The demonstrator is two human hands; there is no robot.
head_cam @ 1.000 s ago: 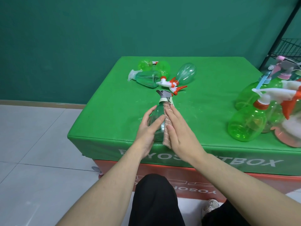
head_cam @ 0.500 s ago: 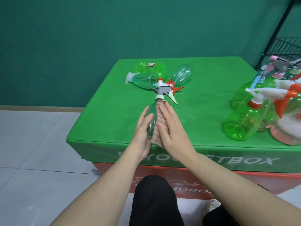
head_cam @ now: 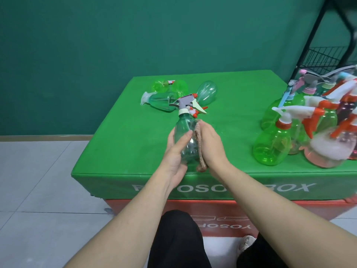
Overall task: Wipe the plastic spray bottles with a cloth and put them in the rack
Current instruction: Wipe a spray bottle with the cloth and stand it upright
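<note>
Item, centre of frame: clear teal spray bottle (head_cam: pixel 185 140) with grey trigger head, held above the near edge of the green padded box (head_cam: pixel 123 144); left hand (head_cam: pixel 174 157) curled around its lower body, right hand (head_cam: pixel 211 147), fingers nearly straight, pressing a brown cloth (head_cam: pixel 200 149) flat against its side. Risk: the smooth plastic may twist or slip from the one-handed grip under rubbing pressure. Surroundings: unwiped bottles (head_cam: pixel 166 97) upper centre, bottle cluster (head_cam: pixel 301 128) right, wire rack (head_cam: pixel 324 57) upper right.

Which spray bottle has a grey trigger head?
The teal bottle held between both hands; the bottles lying behind it and those at right have white, red, pink or blue heads.
</note>
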